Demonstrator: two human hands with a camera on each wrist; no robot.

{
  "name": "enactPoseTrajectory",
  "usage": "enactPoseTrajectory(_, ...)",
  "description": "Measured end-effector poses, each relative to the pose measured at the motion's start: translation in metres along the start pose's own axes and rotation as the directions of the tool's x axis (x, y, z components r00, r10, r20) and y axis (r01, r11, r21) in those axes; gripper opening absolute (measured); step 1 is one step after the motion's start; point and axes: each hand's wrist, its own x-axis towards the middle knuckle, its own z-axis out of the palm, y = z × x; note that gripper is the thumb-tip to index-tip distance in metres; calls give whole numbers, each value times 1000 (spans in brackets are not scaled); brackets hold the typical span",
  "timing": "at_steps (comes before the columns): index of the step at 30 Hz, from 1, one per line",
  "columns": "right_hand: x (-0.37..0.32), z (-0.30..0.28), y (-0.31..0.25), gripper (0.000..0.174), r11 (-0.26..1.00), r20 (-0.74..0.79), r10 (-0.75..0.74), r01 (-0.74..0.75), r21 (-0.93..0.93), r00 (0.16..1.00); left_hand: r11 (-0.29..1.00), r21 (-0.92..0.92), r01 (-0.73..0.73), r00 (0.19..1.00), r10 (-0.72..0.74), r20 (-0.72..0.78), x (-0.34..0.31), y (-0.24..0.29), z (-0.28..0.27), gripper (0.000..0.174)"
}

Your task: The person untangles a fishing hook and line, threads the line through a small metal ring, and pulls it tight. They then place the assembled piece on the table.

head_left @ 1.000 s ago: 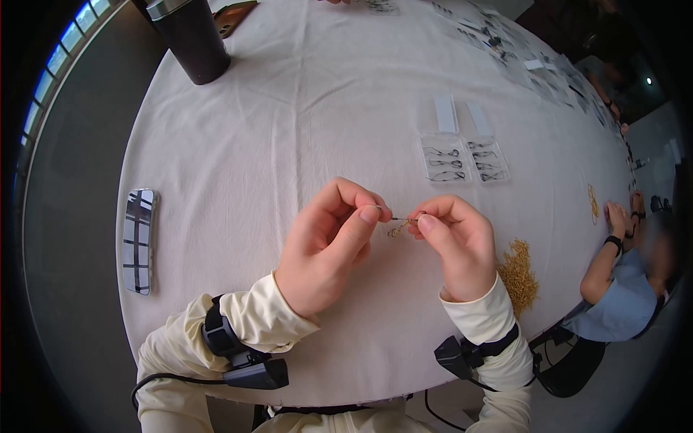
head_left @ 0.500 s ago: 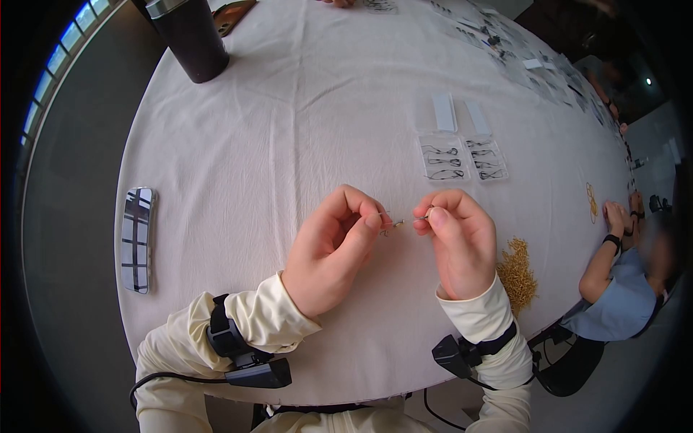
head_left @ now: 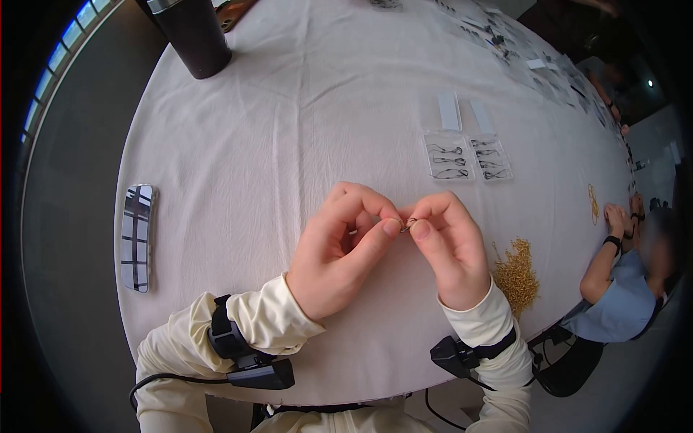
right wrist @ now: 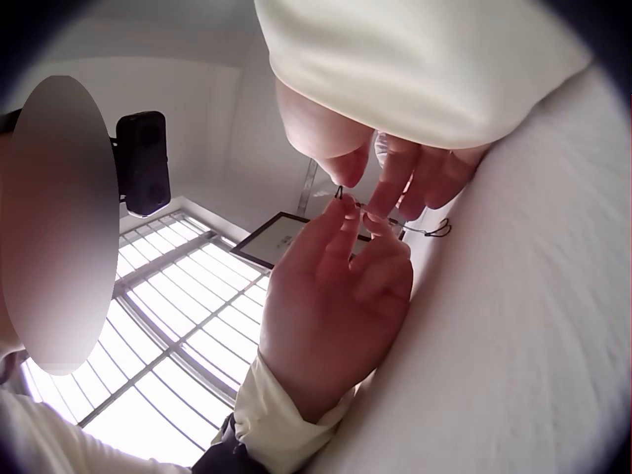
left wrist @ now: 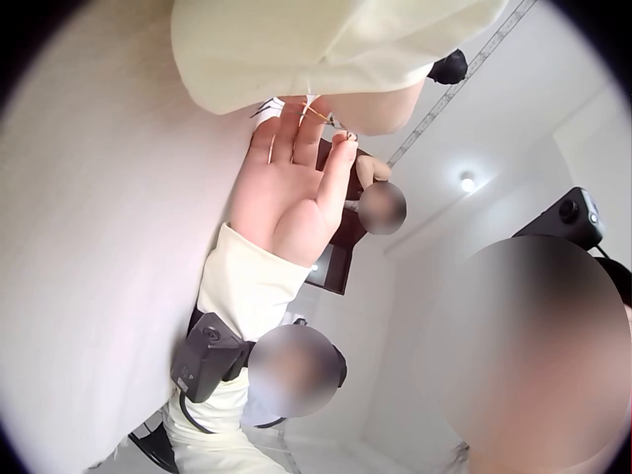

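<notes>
Both hands meet above the white cloth in the head view, fingertips close together. The left hand (head_left: 343, 249) pinches a tiny piece between thumb and index finger. Facing it, the right hand (head_left: 451, 249) pinches a small dark wire-like piece (head_left: 411, 222) at its thumb and index tips. In the left wrist view, a thin gold-coloured piece (left wrist: 318, 114) shows by the fingers. A dark looped strand (right wrist: 437, 229) sticks out beyond the fingers in the right wrist view. Fingertips hide how the small parts meet.
A pile of small gold pieces (head_left: 516, 278) lies right of the right hand. Clear boxes (head_left: 449, 155) with dark looped strands stand beyond the hands. A phone (head_left: 137, 238) lies at left, a dark tumbler (head_left: 193, 40) at upper left. Another person (head_left: 613, 289) sits at right.
The hands drew apart slightly, then came together again. The left hand has shifted right, and the gold-coloured piece visible between the hands earlier is now hidden in the head view.
</notes>
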Motion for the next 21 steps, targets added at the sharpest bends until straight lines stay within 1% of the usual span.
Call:
enactPoseTrajectory(2, 0, -1, 0, 13, 999, 4, 18, -18, -28, 1000, 1000, -12, 25, 1000, -25, 13, 0, 3, 0, 5)
enactPoseTrajectory(4, 0, 1, -3, 13, 998, -29, 40, -38, 57, 999, 999, -23, 47, 999, -47, 25, 0, 5, 1, 6)
enactPoseTrajectory(5, 0, 0, -3, 13, 998, -30, 41, -39, 58, 999, 997, -51, 52, 998, -51, 33, 0, 5, 2, 6)
enactPoseTrajectory(8, -1, 0, -4, 14, 999, -53, 42, -41, 26, 998, 993, -91, 71, 997, -67, 49, 0, 6, 2, 6)
enactPoseTrajectory(10, -1, 1, -5, 12, 999, -67, 10, -13, -38, 998, 991, -102, 83, 995, -78, 56, -1, 6, 2, 6)
enactPoseTrajectory(11, -1, 1, -5, 12, 999, -67, 11, -13, -38, 998, 987, -123, 102, 994, -96, 54, -1, 6, 1, 6)
enactPoseTrajectory(13, -1, 2, -5, 8, 988, -94, -51, 36, -152, 994, 982, -144, 122, 992, -115, 53, -1, 6, 0, 6)
enactPoseTrajectory(14, -1, 2, -4, 8, 988, -94, -51, 36, -152, 994, 977, -164, 135, 990, -126, 65, -1, 7, -1, 6)
enactPoseTrajectory(16, 0, 2, -3, 8, 919, -88, -217, 173, -355, 972, 972, -183, 148, 988, -136, 77, -1, 9, 0, 7)
enactPoseTrajectory(17, 1, 1, -1, 8, 919, -88, -217, 173, -355, 972, 966, -210, 148, 988, -135, 76, -1, 10, 1, 8)
enactPoseTrajectory(19, 2, -1, 0, 13, 793, -21, -383, 317, -521, 924, 960, -237, 147, 988, -133, 74, -1, 11, 0, 8)
enactPoseTrajectory(21, 3, 0, 0, 16, 774, -8, -402, 335, -538, 916, 958, -230, 172, 984, -155, 92, -1, 10, -2, 10)
